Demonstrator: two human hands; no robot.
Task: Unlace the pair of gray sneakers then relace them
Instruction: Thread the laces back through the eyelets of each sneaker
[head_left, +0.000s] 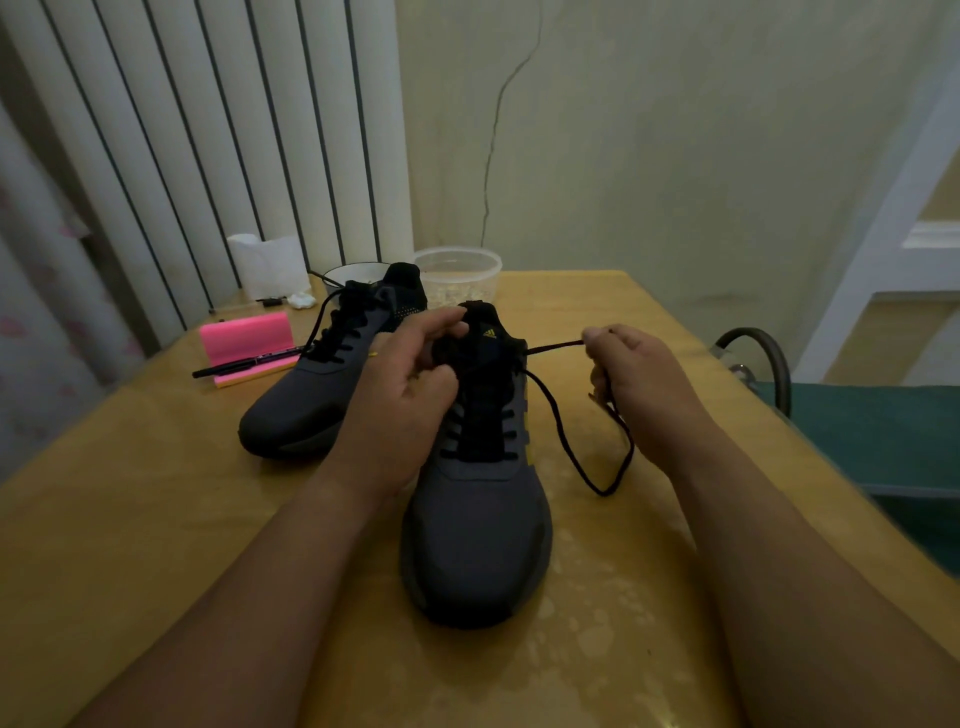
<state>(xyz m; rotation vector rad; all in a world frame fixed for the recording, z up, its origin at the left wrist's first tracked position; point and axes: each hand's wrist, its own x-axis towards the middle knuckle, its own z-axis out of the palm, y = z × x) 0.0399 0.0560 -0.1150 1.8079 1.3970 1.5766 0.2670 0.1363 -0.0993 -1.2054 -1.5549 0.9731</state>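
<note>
Two gray sneakers with black laces stand on a yellow table (130, 519). The near sneaker (475, 519) points its toe at me in the middle. My left hand (410, 384) grips its upper laces and tongue area, fingers curled over the collar. My right hand (634, 379) pinches the black lace (556, 415) to the right of the shoe; the lace runs taut from the top eyelet and a loop hangs down onto the table. The second sneaker (317, 384) stands behind and to the left, laced, with a loose lace end arching over it.
A pink block (244, 343) with a black pen (244, 366) lies at the left. A white bowl (353, 273), a clear plastic tub (460, 280) and white tissue (270, 265) stand at the back. A chair with a green seat (878, 436) is at the right.
</note>
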